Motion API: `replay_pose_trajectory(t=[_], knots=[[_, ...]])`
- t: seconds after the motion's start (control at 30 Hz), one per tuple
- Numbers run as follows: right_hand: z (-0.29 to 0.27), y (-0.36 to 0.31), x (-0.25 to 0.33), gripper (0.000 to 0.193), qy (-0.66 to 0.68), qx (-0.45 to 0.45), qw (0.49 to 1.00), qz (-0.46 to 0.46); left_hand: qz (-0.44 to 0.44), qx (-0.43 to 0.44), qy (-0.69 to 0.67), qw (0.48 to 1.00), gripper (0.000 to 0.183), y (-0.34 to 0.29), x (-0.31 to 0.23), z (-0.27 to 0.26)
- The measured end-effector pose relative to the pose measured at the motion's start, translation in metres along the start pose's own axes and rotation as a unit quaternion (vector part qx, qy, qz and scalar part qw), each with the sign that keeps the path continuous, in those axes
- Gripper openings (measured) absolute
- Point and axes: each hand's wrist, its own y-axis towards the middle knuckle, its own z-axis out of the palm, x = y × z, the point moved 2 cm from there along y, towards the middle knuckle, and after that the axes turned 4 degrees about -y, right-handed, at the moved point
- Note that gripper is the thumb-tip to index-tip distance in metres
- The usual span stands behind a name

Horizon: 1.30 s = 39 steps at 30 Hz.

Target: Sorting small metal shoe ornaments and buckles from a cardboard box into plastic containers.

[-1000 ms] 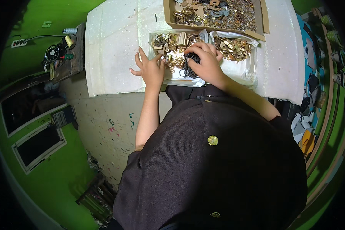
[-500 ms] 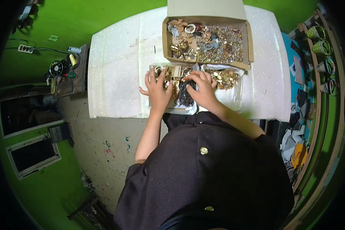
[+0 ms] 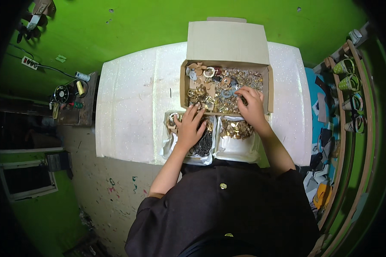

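Observation:
My left hand (image 3: 188, 130) is spread open above the left white tray (image 3: 197, 161), its fingertips near the cardboard box's front edge. Black chain (image 3: 203, 145) lies heaped in that tray beside the hand, along with gold-coloured pieces partly hidden under the fingers. Over the right front of the open cardboard box (image 3: 269, 88), my right hand (image 3: 253, 109) has its fingers curled toward the thumb around something small and dark that I cannot make out. Mixed beads and metal bits (image 3: 244, 77) fill the box beneath it.
A second white tray (image 3: 236, 150) holds gold-coloured pieces (image 3: 235, 127). Both trays stand on a sparkly white table (image 3: 128, 107). The box's raised lid (image 3: 227, 40) is at the back. Thread spools (image 3: 80, 88) sit at the left; a wooden rack (image 3: 358, 120) with small shoes stands right.
My right hand has moved from the black chain in the left tray up and right into the box. My left hand still hovers at the left tray. The view has tilted upward.

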Motion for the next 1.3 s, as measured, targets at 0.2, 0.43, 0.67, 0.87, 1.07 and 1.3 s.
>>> replay_pose_trajectory(t=[0.2, 0.43, 0.67, 0.87, 1.07, 1.3], knots=[[0.02, 0.033, -0.022, 0.019, -0.059, -0.027, 0.998, 0.01, -0.003, -0.009, -0.02, 1.0, 0.052, -0.007, 0.002, 0.008], [0.067, 0.051, -0.027, 0.037, -0.15, 0.192, 0.969, 0.043, -0.024, 0.036, -0.018, 0.999, 0.061, -0.006, 0.004, 0.012], [0.109, 0.068, 0.008, 0.053, -0.129, 0.321, 0.938, -0.027, -0.033, 0.045, -0.02, 0.998, 0.067, -0.009, 0.007, 0.015], [0.124, 0.061, 0.004, 0.054, -0.152, 0.341, 0.928, -0.017, -0.039, 0.033, -0.03, 0.998, 0.068, -0.011, 0.003, 0.02], [0.129, 0.051, -0.003, 0.033, -0.145, 0.23, 0.96, -0.073, -0.06, 0.043, -0.028, 0.997, 0.073, -0.008, 0.005, 0.024], [0.096, 0.057, -0.012, 0.013, -0.035, 0.129, 0.988, 0.077, -0.062, 0.055, -0.063, 0.995, 0.07, -0.009, 0.003, 0.014]])
